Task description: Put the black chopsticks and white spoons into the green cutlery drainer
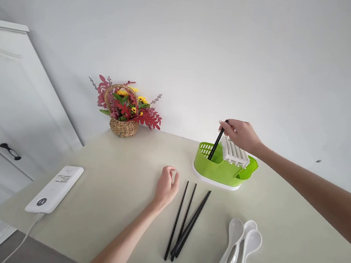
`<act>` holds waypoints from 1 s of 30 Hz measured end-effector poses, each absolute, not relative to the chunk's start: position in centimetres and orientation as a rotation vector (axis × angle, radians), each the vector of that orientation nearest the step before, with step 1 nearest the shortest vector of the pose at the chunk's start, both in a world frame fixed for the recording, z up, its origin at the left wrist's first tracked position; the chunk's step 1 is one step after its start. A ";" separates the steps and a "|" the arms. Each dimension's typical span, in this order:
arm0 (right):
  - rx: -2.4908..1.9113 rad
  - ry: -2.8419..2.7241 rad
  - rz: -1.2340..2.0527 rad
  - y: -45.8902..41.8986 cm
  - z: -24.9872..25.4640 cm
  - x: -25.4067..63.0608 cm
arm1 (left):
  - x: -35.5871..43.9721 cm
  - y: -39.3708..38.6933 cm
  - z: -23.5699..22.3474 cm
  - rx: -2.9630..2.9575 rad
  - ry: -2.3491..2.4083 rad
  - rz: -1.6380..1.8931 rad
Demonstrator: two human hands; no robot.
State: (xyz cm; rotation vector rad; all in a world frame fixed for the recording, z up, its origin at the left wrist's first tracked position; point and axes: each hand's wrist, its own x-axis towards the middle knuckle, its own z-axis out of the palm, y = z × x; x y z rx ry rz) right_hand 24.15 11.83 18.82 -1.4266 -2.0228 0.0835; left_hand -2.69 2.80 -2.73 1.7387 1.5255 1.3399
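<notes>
My right hand pinches the tops of black chopsticks, held tilted with their lower ends inside the open left compartment of a green utensil holder. How many sticks it grips I cannot tell. A white slotted rack sits across the holder's right part, just below this hand. My left hand rests on the table with its fingers curled in, and nothing shows in it. Just to its right lie several loose black chopsticks, some crossing. Three white spoons lie farther right, bowls pointing away from me.
A wicker basket of red and yellow flowers stands at the back left near the wall. On the table's left side lies a white device with a cable running over the edge. A white cabinet stands beyond the left edge.
</notes>
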 end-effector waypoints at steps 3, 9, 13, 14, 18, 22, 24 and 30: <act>-1.505 -1.986 0.168 13.8 18.1 24.6 | -2.7 2.7 -2.7 1.774 1.532 1.330; -1.665 -1.926 0.289 15.9 16.5 25.4 | -2.6 2.4 -2.6 1.849 1.545 1.289; -1.744 -1.838 0.264 15.8 16.2 25.9 | -2.6 2.4 -2.4 1.906 1.572 1.253; -1.750 -1.806 0.242 15.5 16.3 26.0 | -2.6 2.4 -2.3 1.913 1.580 1.239; -1.746 -1.783 0.127 13.5 16.2 25.9 | -2.7 2.4 -2.2 1.967 1.548 1.129; -1.810 -1.938 0.029 11.7 15.0 25.4 | -2.9 2.2 -2.2 2.009 1.500 1.105; -1.862 -1.966 0.050 11.3 14.1 25.4 | -3.0 2.1 -2.2 2.001 1.480 1.106; -1.939 -2.067 0.144 11.1 12.7 26.6 | -3.2 1.1 -1.6 2.072 1.440 1.040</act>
